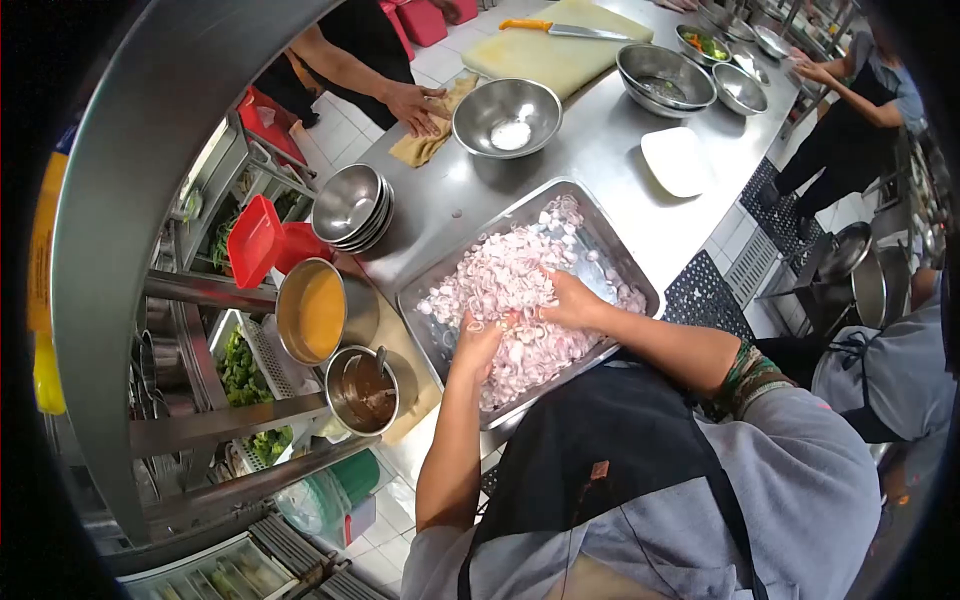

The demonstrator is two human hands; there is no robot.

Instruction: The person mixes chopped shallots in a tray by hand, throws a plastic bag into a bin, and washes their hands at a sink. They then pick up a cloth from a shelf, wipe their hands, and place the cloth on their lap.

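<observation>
Left hand (pixel 478 348) and right hand (pixel 572 302) sunk into a deep tray (pixel 612 240) of pale pink slices (pixel 505 270)

From my distant seat I make the deep tray the clock's centre, with twelve at the top of my view. Nearest, the left hand and right hand come in from opposite sides, perhaps so the loose slices cannot slip away between them; their fingertips are buried, and I cannot tell whether they clench a handful or lie slack. The slices, which look like shallot, heap mid-tray, close against the dark apron (pixel 590 425), I judge for easy reach; the raised walls seem to hold strays in.

At eight I see a smaller pot (pixel 403 395) of dark brown sauce (pixel 370 395), a utensil (pixel 380 360) leaning in it; at nine, a larger pot (pixel 362 312) of orange liquid (pixel 312 312). Beyond both, below the counter (pixel 610 140), a crate (pixel 262 350) holds greens (pixel 238 375).

At ten, stacked bowls (pixel 347 205) nest, probably to save room. At twelve, a lone bowl (pixel 490 105) shows a white patch, food or glare, I cannot say. Toward eleven, a co-worker's hand (pixel 418 105) rests on a tan cloth (pixel 425 145). Near half past one lies a white dish (pixel 675 160); at one, nested bowls (pixel 640 70), contents unclear, then a vegetable bowl (pixel 695 57) with green and orange pieces (pixel 706 44). Farthest, at twelve, a knife (pixel 570 30) lies on a cutting board (pixel 510 60)
</observation>
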